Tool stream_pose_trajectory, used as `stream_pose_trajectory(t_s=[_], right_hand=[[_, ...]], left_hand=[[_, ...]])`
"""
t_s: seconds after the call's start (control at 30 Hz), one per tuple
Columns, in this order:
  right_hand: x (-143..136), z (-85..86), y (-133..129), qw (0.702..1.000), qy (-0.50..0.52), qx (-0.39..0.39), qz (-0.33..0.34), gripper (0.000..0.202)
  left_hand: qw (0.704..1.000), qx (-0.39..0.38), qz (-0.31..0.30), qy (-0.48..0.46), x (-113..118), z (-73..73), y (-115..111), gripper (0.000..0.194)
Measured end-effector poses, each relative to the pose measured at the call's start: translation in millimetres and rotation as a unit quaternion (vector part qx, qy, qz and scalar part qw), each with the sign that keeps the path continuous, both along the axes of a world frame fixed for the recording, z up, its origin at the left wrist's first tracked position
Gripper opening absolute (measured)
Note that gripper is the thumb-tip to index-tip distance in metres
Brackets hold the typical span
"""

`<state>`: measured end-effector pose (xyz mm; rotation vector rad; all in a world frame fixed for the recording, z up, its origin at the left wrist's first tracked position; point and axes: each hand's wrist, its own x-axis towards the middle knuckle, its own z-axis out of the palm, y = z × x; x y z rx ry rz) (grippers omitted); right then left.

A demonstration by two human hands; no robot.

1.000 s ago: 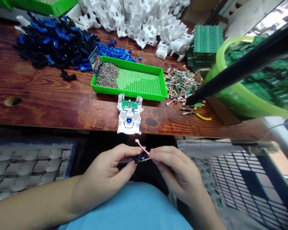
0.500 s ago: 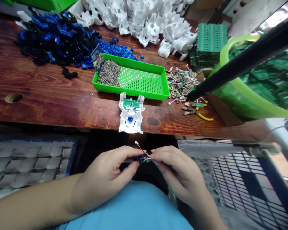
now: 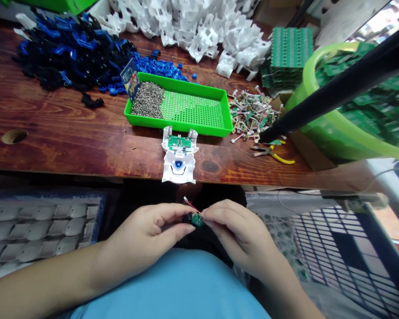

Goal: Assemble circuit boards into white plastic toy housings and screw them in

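Observation:
Over my lap, in front of the table edge, my left hand [image 3: 153, 230] pinches a small dark plastic part [image 3: 187, 217] between thumb and fingers. Against that part sits a small green circuit board [image 3: 197, 219], held at its right side by the fingertips of my right hand [image 3: 236, 228]. A red and white wire with a white plug [image 3: 185, 199] sticks up from the board. Straight ahead, at the table's front edge, lies an opened white plastic housing [image 3: 178, 174] with a green board and a blue round piece in it. My fingers hide part of the dark piece.
A green tray [image 3: 219, 129] of screws stands behind the housing. Blue-black parts [image 3: 69, 53], white shells [image 3: 206, 35] and wired boards [image 3: 252, 110] lie in heaps around it. Yellow-handled pliers [image 3: 282, 159] rest at right, near a black pole [image 3: 335, 79] and a green tub [image 3: 309, 79].
The small board has turned so its green face shows more, and its wire leans lower. Both hands stay pinched together. The whole view has shifted slightly.

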<state>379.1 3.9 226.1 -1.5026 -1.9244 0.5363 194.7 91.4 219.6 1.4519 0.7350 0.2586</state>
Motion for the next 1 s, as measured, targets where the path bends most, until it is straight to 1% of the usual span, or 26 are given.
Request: stream_pose_trajectory(t_s=[0.1, 0.17, 0.3, 0.4, 0.47, 0.5, 0.6, 0.63, 0.7, 0.77, 0.83, 1.0], right_hand=[[-0.7, -0.4, 0.2, 1.0, 0.01, -0.018, -0.006, 0.017], [-1.8, -0.6, 0.3, 1.0, 0.011, -0.025, -0.012, 0.017], [-4.3, 1.1, 0.4, 0.999, 0.019, -0.029, -0.024, 0.016], [-6.7, 3.2, -1.1, 0.999, 0.034, -0.008, -0.036, 0.021], [-9.4, 2.5, -3.1, 0.998, 0.035, 0.016, -0.04, 0.028], [-11.1, 1.1, -4.4, 0.998, 0.023, 0.035, -0.047, 0.032], [-16.6, -6.9, -8.3, 0.988, -0.04, 0.129, -0.077, 0.046], [-18.0, -10.0, -9.3, 0.981, -0.061, 0.164, -0.085, 0.048], [-19.8, -15.3, -10.8, 0.967, -0.091, 0.22, -0.087, 0.049], [-20.3, -17.8, -11.4, 0.957, -0.112, 0.254, -0.088, 0.048], [-20.2, -17.7, -11.2, 0.953, -0.111, 0.268, -0.091, 0.047], [-21.6, -13.7, -8.1, 0.959, -0.095, 0.253, -0.079, 0.048]], left_hand=[[0.995, -0.095, 0.018, -0.013, 2.4, 0.5, 2.1, 0.022], [0.99, -0.14, 0.029, -0.013, 3.8, 0.5, 2.4, 0.02], [0.979, -0.194, 0.059, -0.011, 6.5, 1.0, 1.5, 0.015], [0.971, -0.222, 0.08, -0.031, 7.8, 2.1, 0.8, 0.013], [0.972, -0.212, 0.092, -0.046, 7.7, 2.5, 0.4, 0.013], [0.975, -0.195, 0.097, -0.052, 7.2, 2.5, 0.0, 0.013], [0.985, -0.112, 0.104, -0.081, 4.2, 1.8, -2.7, 0.012], [0.986, -0.088, 0.101, -0.1, 2.8, 1.4, -4.3, 0.014], [0.984, -0.065, 0.088, -0.139, 0.0, 0.3, -8.3, 0.02], [0.982, -0.069, 0.075, -0.161, -2.7, -1.0, -12.5, 0.025], [0.98, -0.082, 0.068, -0.166, -4.4, -2.2, -15.7, 0.026], [0.971, -0.131, 0.067, -0.188, -4.3, -2.3, -18.2, 0.024]])
